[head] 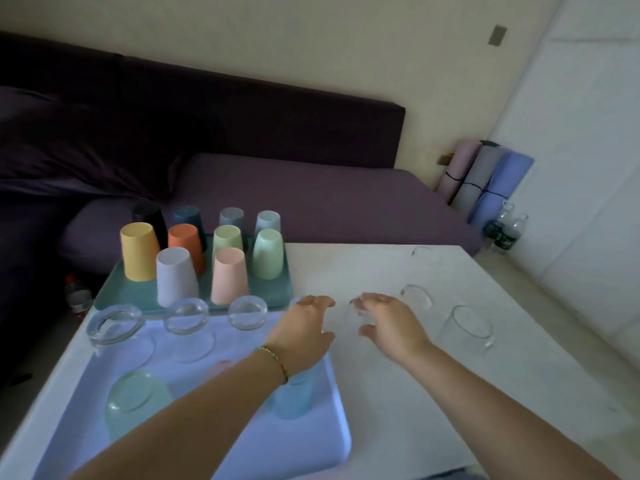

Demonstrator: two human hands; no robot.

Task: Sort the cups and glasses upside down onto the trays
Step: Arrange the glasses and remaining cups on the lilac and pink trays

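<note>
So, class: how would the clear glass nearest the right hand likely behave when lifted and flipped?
The clear glass looks rigid and probably fragile, being see-through like the glasses on the lilac tray. Its smooth wall may be slippery in the right hand. Its straight round body would likely roll if laid on its side.

Cream wall (277, 46), dark purple sofa (242, 140), rolled mats (485, 181) in corner, dim light
</note>
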